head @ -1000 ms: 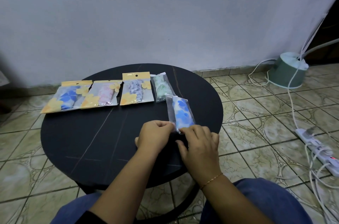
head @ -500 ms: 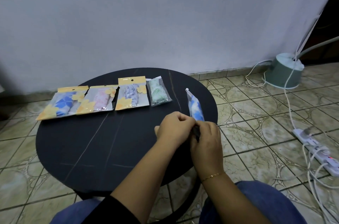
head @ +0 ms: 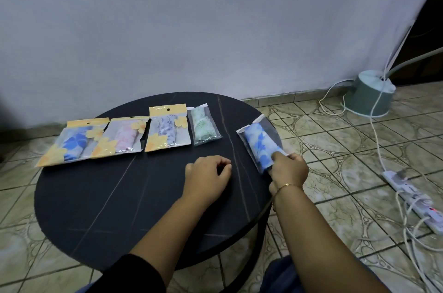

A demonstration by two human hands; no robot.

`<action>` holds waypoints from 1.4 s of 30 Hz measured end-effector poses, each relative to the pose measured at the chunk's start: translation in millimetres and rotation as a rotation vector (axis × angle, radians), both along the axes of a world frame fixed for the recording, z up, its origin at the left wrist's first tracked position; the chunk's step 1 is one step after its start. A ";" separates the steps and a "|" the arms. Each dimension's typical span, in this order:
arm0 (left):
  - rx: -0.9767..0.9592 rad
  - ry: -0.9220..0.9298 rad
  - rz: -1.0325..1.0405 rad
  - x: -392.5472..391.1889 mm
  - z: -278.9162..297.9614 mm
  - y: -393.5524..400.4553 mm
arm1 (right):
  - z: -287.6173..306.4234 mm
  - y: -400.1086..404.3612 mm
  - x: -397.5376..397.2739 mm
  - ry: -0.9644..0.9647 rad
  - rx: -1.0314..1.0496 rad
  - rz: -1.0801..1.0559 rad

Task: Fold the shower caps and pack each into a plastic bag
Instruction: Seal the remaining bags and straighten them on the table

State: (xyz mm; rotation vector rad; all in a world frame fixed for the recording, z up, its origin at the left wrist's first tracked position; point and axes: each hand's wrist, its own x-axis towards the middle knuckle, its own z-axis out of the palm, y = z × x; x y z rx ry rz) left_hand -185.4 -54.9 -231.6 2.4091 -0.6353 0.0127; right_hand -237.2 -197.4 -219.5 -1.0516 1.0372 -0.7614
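Already four packed caps (head: 134,135) line the upper left of the round table (head: 119,196); the right hand (head: 288,170) pinches the near end of a fifth, the blue cap in its bag (head: 260,145), right of centre, apparently nearly finished, while the left hand (head: 207,178) rests loosely curled, holding nothing

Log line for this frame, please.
right hand: holds blue shower cap bag at table edge | left hand: idle | row: four packs
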 end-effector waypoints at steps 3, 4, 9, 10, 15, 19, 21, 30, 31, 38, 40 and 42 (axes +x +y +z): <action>0.015 -0.046 0.017 13.2 -4.0 4.6 | 7.6 -4.0 17.0 -0.137 0.241 0.022; 0.024 -0.058 0.019 16.4 -6.1 4.4 | 10.8 -5.4 21.8 -0.170 0.286 0.027; 0.075 -0.218 0.015 33.8 -10.3 -1.6 | 12.7 -11.1 54.2 -0.149 0.260 0.037; 0.074 -0.246 0.016 36.7 -11.1 -3.1 | 9.9 -12.9 60.5 -0.135 0.251 0.039; 0.046 -0.396 0.073 57.5 -17.9 -5.5 | 2.7 -13.0 94.7 -0.027 0.130 -0.016; 0.061 -0.429 0.126 69.0 -23.7 -5.0 | 5.7 -8.1 106.5 0.009 0.083 -0.004; 0.071 -0.440 0.130 70.3 -24.4 -5.3 | 5.6 -9.0 111.2 0.002 0.137 0.001; 0.072 -0.489 0.126 69.5 -25.8 -4.6 | 15.3 -3.9 126.5 0.112 0.033 0.023; 0.075 -0.489 0.122 69.3 -25.9 -4.3 | 14.2 -3.7 126.4 0.149 0.008 0.045; 0.100 -0.472 0.120 68.5 -26.0 -4.2 | 12.4 -11.0 118.0 0.503 -0.296 0.282; 0.113 -0.463 0.116 67.7 -25.2 -3.8 | 9.6 -12.5 114.4 0.581 -0.384 0.337; 0.119 -0.453 0.112 66.6 -24.1 -3.3 | 5.9 -13.3 109.8 0.629 -0.536 0.344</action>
